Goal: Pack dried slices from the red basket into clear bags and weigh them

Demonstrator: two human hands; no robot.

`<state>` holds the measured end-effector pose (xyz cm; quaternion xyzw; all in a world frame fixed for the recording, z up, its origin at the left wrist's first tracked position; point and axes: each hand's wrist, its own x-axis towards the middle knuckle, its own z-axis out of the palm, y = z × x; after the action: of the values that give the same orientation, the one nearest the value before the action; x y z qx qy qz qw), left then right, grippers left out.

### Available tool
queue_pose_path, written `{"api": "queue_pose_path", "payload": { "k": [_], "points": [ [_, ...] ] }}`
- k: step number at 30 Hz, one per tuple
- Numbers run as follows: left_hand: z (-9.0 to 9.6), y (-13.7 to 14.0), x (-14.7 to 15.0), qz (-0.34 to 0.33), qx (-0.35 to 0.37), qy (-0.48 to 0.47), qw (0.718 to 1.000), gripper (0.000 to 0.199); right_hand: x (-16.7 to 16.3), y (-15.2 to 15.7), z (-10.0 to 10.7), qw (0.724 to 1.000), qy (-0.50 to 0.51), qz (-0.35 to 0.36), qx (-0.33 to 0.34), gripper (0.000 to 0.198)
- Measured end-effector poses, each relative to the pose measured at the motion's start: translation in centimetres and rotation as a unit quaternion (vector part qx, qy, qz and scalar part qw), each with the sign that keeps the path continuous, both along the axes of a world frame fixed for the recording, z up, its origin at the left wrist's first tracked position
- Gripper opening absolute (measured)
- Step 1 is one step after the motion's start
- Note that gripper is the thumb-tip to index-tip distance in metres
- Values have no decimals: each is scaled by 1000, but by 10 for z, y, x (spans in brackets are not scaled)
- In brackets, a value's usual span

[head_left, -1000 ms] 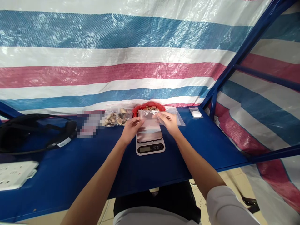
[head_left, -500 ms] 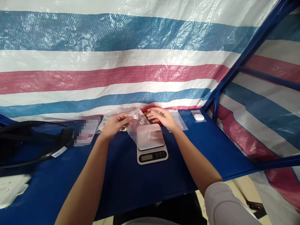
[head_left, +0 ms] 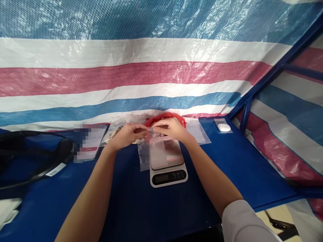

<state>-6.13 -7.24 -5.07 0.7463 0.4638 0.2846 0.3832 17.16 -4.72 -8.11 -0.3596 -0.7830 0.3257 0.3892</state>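
My left hand [head_left: 125, 135] and my right hand [head_left: 170, 128] pinch the top edge of a small clear plastic bag [head_left: 148, 150]. The bag hangs down partly over the left side of a white kitchen scale [head_left: 168, 164] with a steel platform. Behind my hands sits a red bowl [head_left: 176, 117], mostly hidden. Both hands meet just above the far end of the scale.
The blue table [head_left: 227, 168] backs onto a striped tarp wall. A phone [head_left: 89, 143] lies to the left, with black straps [head_left: 35, 158] further left. Flat clear bags [head_left: 198, 131] lie right of the bowl, a small white object [head_left: 224, 127] beyond them. A blue frame post [head_left: 246, 114] rises at right.
My right hand has come back to the bag's top edge, so both hands now hold it hanging over the scale. The camera has moved closer and tilted down.
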Motion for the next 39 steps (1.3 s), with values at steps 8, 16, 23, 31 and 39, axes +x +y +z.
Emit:
{"api": "queue_pose_path", "payload": {
  "k": [8, 16, 23, 31, 39],
  "points": [
    [3, -5, 6, 170, 202, 80, 961, 34, 5, 5, 0, 998, -15, -50, 21, 15],
    [-2, -9, 28, 189, -30, 25, 981, 55, 3, -2, 9, 1000, -2, -21, 18, 17],
    [-7, -7, 22, 162, -166, -155, 960, 39, 4, -10, 17, 999, -26, 30, -38, 21],
    [-11, -10, 26, 88, -118, -159, 976, 37, 1, -7, 13, 997, -53, 6, -64, 20],
    [1, -15, 22, 84, 0, 27, 996, 39, 7, -4, 13, 994, -78, -22, -80, 17]
  ]
}}
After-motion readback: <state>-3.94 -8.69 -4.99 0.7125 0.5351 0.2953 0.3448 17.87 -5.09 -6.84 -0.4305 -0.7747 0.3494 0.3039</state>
